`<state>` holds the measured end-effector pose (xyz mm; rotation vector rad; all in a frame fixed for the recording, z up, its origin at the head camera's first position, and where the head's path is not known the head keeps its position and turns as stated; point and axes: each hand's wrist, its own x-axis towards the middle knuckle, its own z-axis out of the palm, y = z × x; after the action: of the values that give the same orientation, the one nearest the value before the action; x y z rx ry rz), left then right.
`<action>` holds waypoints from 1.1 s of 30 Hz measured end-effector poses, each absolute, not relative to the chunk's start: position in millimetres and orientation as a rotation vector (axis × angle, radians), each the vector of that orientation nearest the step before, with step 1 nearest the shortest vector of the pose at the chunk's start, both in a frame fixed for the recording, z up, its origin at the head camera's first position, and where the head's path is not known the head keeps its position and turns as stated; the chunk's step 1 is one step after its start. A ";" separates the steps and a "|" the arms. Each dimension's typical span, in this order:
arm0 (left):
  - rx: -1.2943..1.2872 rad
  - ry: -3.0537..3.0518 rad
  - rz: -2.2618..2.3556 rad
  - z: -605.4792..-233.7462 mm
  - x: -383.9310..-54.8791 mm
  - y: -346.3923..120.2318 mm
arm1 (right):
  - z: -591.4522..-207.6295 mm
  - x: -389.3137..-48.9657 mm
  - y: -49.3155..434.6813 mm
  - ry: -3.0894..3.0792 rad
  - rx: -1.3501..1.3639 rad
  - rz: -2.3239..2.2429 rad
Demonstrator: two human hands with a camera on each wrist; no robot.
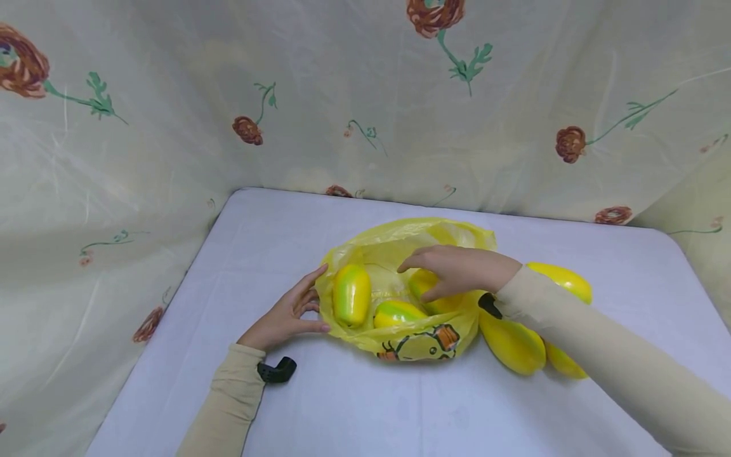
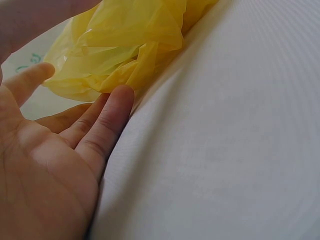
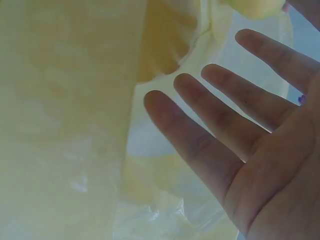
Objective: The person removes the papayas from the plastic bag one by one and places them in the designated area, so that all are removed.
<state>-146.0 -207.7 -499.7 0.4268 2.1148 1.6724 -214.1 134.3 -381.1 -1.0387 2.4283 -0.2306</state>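
A yellow plastic bag (image 1: 400, 251) with a printed cartoon face lies with its mouth spread wide. Inside it are three glossy yellow-green fruits that look like papayas: one papaya (image 1: 351, 295) at the left, another papaya (image 1: 398, 313) near the front, and a third papaya (image 1: 422, 282) partly behind my right hand. My left hand (image 1: 289, 317) is at the bag's left side; in the left wrist view its fingertips touch the plastic, fingers mostly straight. Over the bag's mouth, my right hand (image 1: 451, 270) hovers above the third papaya. Its fingers (image 3: 195, 142) look straight and spread, holding nothing.
To the right of the bag lie more papayas, one papaya (image 1: 513, 346) in front of my right sleeve (image 1: 594, 343) and one papaya (image 1: 562, 280) behind it. Everything rests on a white-covered table (image 1: 342, 412). A flowered curtain (image 1: 320, 76) hangs behind.
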 end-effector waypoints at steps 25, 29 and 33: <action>0.436 2.105 1.675 -499.2 -146.7 -207.4 | -393.0 -221.6 121.9 2.386 -0.976 -0.055; 0.419 2.106 1.672 -498.7 -146.3 -207.0 | -393.2 -221.4 121.5 2.389 -0.968 -0.043; 0.407 2.106 1.668 -498.4 -145.7 -206.7 | -393.6 -220.6 121.5 2.380 -0.950 -0.036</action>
<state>-145.7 -206.7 -498.4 0.4066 2.1057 1.6677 -220.6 121.5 -393.6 -0.9504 2.3803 -0.0364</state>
